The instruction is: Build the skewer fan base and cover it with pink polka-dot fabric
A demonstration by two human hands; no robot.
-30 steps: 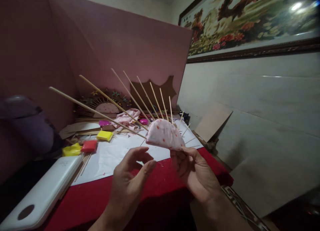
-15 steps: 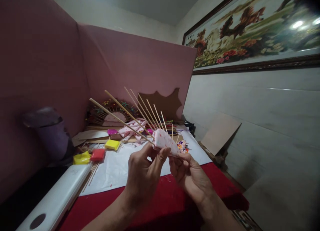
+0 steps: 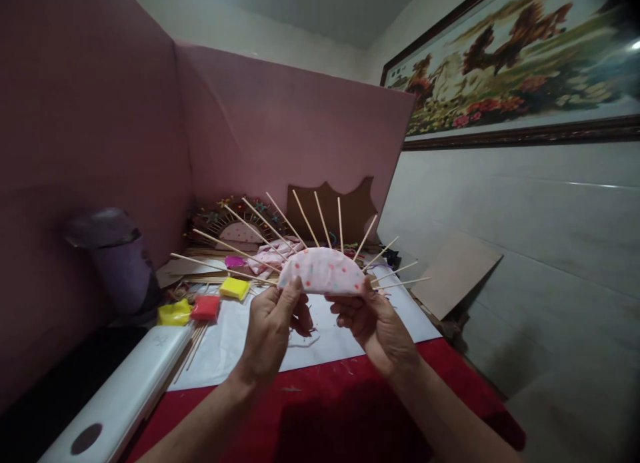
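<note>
A half-round pad covered in pink dotted cloth (image 3: 323, 271) has several thin wooden sticks (image 3: 305, 223) fanning out of its curved top. My left hand (image 3: 273, 329) pinches its left corner, and my right hand (image 3: 373, 319) grips its right corner from below. Both hands hold the piece upright above the red tablecloth (image 3: 345, 403) and the white paper sheet (image 3: 240, 336). The flat lower edge of the pad faces my palms.
Yellow and red clay blocks (image 3: 203, 306) lie left on the paper, with loose sticks beside them. A similar finished fan piece (image 3: 235, 226) leans on the pink partition. A white case (image 3: 120, 403) sits front left, a purple pot (image 3: 117, 259) at left, a cardboard sheet (image 3: 460, 273) right.
The stick fan has turned from edge-on to face me flat. My left hand, open and apart a second ago, has closed on its left corner; the piece now sits level between both hands.
</note>
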